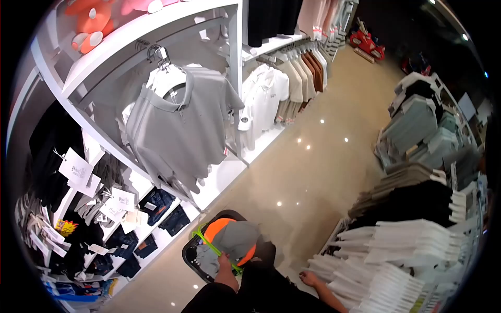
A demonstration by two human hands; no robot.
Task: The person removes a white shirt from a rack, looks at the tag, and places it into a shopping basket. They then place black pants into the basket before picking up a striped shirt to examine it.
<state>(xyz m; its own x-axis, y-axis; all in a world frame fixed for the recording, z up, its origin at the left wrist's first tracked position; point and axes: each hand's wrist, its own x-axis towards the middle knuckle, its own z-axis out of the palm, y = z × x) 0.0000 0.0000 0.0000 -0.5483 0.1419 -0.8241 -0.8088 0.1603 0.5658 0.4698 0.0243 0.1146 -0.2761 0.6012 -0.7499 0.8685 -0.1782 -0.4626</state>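
Observation:
My left hand (224,262) is closed around the bright green handle (207,239) of a black shopping basket (191,259) at my front. Inside the basket lies a bundle of grey cloth (237,237) with an orange piece (217,227) showing at its edges. Low on my right side, my right hand (309,278) hangs beside a rack of white garments (360,258). Its fingers look loosely parted, and nothing shows in them.
Grey polo shirts (182,120) hang on a white wall rack at left, above folded jeans (175,221). Tagged clothes (78,169) stick out nearby. Clothing racks (412,201) line the right side of the tiled aisle (313,172). A red toy vehicle (368,44) stands far ahead.

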